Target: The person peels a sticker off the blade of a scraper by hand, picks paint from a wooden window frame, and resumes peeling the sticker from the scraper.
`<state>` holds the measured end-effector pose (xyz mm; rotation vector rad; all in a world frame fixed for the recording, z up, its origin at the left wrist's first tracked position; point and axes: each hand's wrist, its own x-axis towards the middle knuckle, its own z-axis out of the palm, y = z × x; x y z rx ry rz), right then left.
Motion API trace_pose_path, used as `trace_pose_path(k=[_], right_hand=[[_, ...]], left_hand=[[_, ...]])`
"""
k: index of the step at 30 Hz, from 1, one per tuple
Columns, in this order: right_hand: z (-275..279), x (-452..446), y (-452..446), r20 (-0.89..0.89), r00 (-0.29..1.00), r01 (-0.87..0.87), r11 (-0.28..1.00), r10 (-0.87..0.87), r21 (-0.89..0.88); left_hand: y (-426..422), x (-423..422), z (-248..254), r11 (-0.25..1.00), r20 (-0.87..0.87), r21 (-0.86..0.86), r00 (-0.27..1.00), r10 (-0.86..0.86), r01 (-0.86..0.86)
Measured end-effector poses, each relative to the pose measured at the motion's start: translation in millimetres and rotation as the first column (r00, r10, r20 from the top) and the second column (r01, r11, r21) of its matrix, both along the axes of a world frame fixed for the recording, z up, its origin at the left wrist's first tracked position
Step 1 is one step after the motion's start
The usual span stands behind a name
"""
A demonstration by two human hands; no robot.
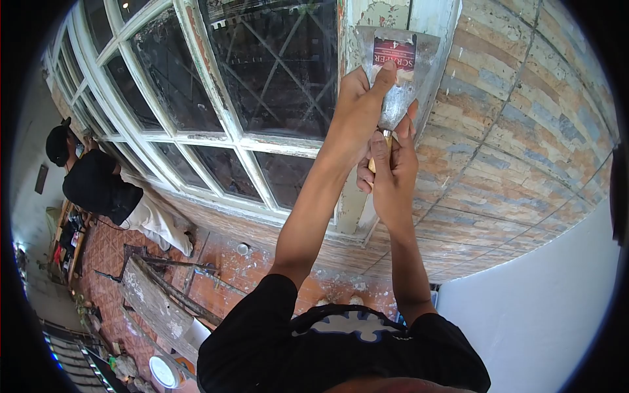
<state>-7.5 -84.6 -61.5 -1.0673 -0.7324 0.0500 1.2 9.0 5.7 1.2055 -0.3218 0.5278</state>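
A wide metal scraper [400, 101] with a red label on its blade is held up against the white window frame [432, 78], where paint is peeling. My left hand [362, 105] grips the blade from the left side, its thumb pressed on the face near the label. Lower down, my right hand [396, 160] is wrapped round the yellowish handle [378, 164]. The blade's broad edge points upward and lies at the frame; whether it touches the paint I cannot tell. Fingers behind the blade are hidden.
Paned windows [288, 78] run to the left, with stone-patterned wall tiles [498, 124] at right. Another person [105, 183] in black works farther along. Below are a worn plank bench [154, 298], a white bucket [164, 372], a small can [243, 249] and paint flakes on the floor.
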Motion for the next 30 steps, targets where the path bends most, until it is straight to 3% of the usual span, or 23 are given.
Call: trace_pose_path(k=[5,10,13,19,22,27,30], right_hand=[[6.2,-12.1,1.3,0.018,0.994,0.113,0.992,-0.112,-0.054],[-11.9,-12.7,16.0,0.123,0.966,0.232,0.972,-0.228,-0.022],[0.5,-15.4,18.3,0.059,0.978,0.202,0.979,-0.201,-0.011],[-9.0,-14.7,17.1,0.109,0.97,0.221,0.975,-0.217,-0.028],[4.9,-19.8,16.5,0.031,0.977,0.212,0.976,-0.211,-0.04],[-9.0,-13.0,23.1,0.125,0.946,0.303,0.953,-0.298,-0.022],[6.8,-16.2,21.7,0.094,0.96,0.262,0.965,-0.262,0.009]], left_hand=[[-0.6,-3.5,5.1,0.988,0.033,-0.08,0.991,-0.126,0.128],[3.6,-7.3,-1.8,0.991,0.031,-0.059,0.993,-0.118,0.119],[5.8,-7.0,7.5,0.994,0.061,-0.028,0.993,-0.1,0.102],[6.8,-4.8,-3.2,0.994,0.012,-0.04,0.995,-0.098,0.098],[7.2,-6.0,6.7,0.991,0.034,-0.034,0.991,-0.127,0.128],[8.3,-5.7,0.4,0.985,0.047,-0.042,0.985,-0.164,0.166],[8.7,-4.1,10.1,0.991,0.034,-0.044,0.992,-0.122,0.124]])
